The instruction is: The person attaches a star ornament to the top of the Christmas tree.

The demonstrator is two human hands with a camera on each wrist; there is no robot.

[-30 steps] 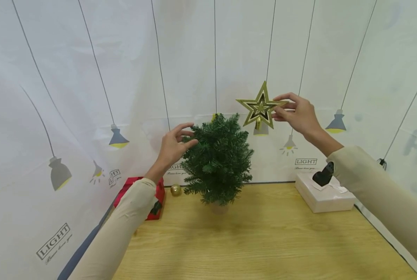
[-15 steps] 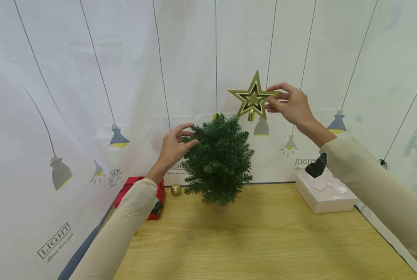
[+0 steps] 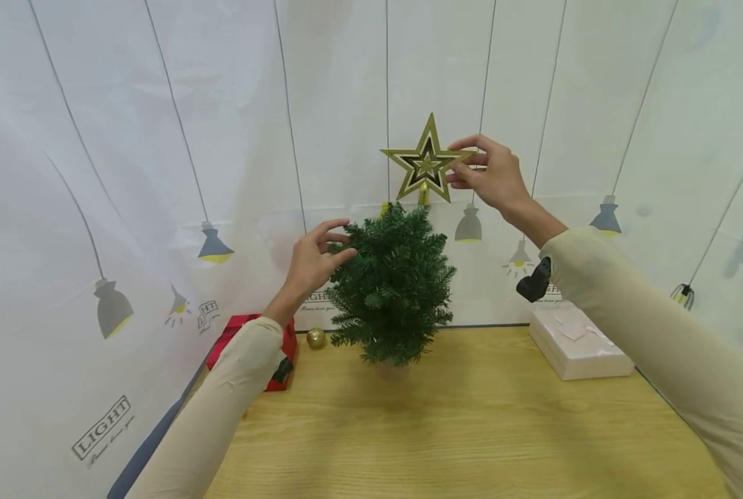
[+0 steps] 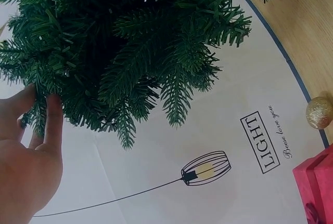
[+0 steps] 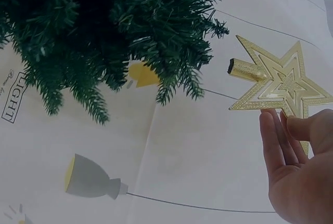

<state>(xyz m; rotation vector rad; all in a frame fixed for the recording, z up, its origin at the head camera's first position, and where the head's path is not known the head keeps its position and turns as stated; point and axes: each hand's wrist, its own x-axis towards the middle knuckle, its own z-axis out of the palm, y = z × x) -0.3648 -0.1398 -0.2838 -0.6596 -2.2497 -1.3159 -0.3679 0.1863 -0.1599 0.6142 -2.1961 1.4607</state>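
A small green artificial Christmas tree [image 3: 393, 284] stands on the table in a pale base. At its upper left side my left hand [image 3: 312, 260] holds the foliage, and in the left wrist view a sprig runs between thumb and fingers. My right hand [image 3: 493, 170] pinches one point of a gold star tree topper [image 3: 425, 161]. Upright in the head view, the star has its tube-shaped socket [image 5: 245, 69] pointing down, close over the treetop. The right wrist view shows a gap between socket and branches.
A gold ball ornament [image 3: 316, 338] lies left of the tree, near a red gift box [image 3: 224, 337] partly covered by the left sleeve. A pale pink box [image 3: 580, 350] sits at the right. Behind the wooden table [image 3: 459, 436] hangs a lamp-printed sheet [image 3: 340, 90].
My right hand has carried the star left and upward, from beside the tree to just above its top. My left hand has stayed at the foliage.
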